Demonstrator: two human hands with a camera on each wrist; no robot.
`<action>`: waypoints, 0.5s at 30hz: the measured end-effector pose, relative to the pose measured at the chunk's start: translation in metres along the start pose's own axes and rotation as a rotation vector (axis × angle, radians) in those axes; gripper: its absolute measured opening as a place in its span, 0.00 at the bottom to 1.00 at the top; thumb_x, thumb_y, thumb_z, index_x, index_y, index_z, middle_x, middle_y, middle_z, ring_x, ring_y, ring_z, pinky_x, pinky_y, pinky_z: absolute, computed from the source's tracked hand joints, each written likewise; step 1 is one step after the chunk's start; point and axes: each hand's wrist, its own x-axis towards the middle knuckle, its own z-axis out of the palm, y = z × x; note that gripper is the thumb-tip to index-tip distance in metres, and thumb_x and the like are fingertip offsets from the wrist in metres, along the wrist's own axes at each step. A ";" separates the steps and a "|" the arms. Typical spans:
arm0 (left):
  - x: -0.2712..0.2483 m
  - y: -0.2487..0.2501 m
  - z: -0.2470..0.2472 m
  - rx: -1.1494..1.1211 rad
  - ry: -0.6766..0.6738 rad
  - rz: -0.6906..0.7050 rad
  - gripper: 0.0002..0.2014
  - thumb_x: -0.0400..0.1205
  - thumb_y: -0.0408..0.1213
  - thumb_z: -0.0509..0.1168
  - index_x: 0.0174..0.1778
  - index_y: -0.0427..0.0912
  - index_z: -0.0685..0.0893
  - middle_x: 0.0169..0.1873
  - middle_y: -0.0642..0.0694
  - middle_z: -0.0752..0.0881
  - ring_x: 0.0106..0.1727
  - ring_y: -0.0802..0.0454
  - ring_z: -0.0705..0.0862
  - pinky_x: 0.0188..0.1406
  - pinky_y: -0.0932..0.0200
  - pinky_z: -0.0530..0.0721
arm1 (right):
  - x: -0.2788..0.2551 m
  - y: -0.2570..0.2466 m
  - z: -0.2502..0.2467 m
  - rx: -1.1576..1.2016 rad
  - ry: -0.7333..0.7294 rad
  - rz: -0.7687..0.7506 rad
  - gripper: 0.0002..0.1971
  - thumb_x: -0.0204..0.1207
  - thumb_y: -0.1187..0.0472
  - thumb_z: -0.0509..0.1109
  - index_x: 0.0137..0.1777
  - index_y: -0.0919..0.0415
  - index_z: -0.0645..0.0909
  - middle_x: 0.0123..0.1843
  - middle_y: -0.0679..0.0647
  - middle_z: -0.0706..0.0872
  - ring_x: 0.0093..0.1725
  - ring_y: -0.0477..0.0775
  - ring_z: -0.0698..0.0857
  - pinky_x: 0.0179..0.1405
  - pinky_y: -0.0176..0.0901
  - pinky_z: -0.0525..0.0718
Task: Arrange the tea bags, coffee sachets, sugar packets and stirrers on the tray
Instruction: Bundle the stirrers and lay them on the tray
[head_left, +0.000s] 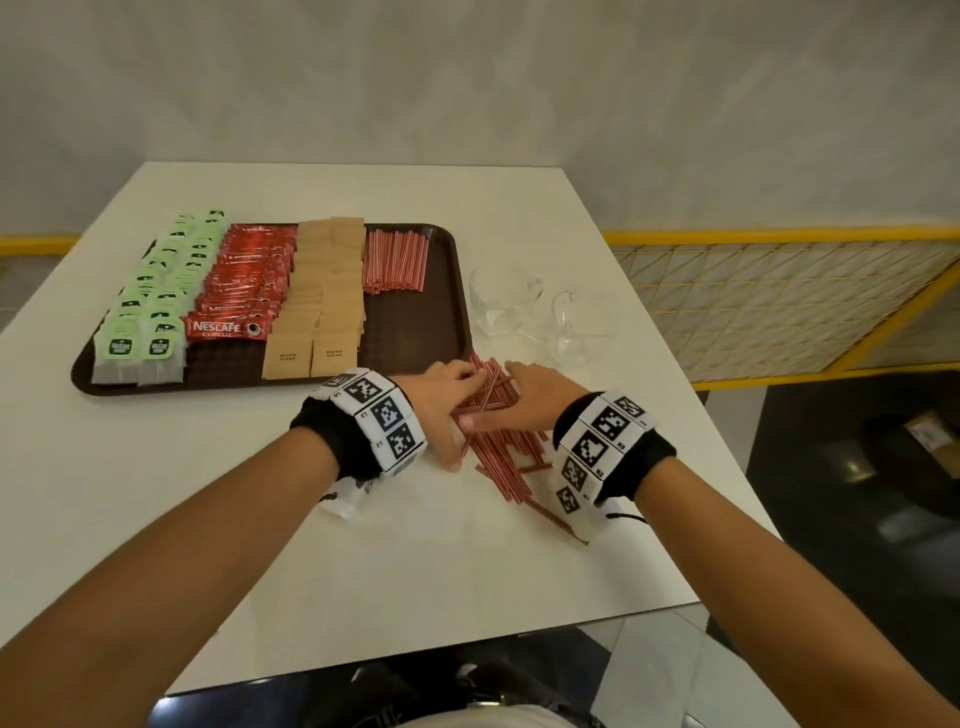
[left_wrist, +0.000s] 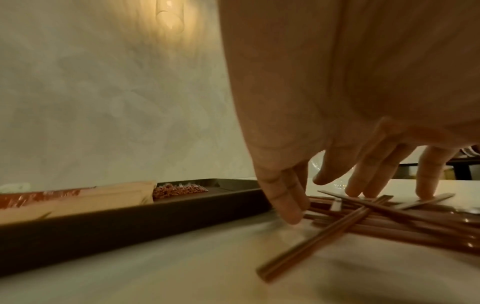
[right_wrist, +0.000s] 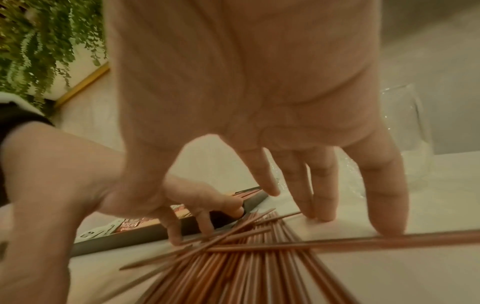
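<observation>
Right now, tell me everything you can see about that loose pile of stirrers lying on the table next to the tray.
The loose stirrers are thin, straight red-and-white striped sticks, like narrow plastic straws. They lie flat on the white table just off the near right corner of the brown tray, mostly parallel, with several crossed on top. The left hand and right hand rest spread fingers on the pile from either side. None is lifted.

Two clear glass cups (head_left: 505, 296) on white table (head_left: 363, 545), beside yellow mesh railing (head_left: 779, 301)
</observation>
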 end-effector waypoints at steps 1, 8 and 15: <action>0.002 -0.001 0.000 0.007 0.009 -0.001 0.58 0.67 0.50 0.76 0.83 0.43 0.42 0.79 0.48 0.50 0.78 0.47 0.56 0.77 0.47 0.66 | 0.001 -0.002 0.003 -0.042 -0.019 0.009 0.52 0.60 0.29 0.73 0.79 0.55 0.59 0.73 0.57 0.74 0.73 0.59 0.73 0.70 0.52 0.74; 0.011 0.023 0.000 -0.046 0.096 0.091 0.30 0.76 0.37 0.72 0.73 0.37 0.72 0.73 0.40 0.68 0.70 0.46 0.73 0.64 0.61 0.72 | 0.000 -0.007 0.015 -0.270 -0.007 0.044 0.54 0.57 0.39 0.80 0.80 0.52 0.57 0.74 0.58 0.66 0.74 0.61 0.65 0.70 0.60 0.71; 0.011 0.014 -0.007 -0.064 0.102 0.138 0.44 0.69 0.48 0.77 0.79 0.46 0.64 0.78 0.45 0.57 0.78 0.47 0.57 0.77 0.50 0.63 | -0.025 0.014 -0.004 -0.264 -0.075 -0.010 0.67 0.54 0.41 0.83 0.82 0.44 0.37 0.76 0.56 0.63 0.77 0.60 0.59 0.70 0.65 0.70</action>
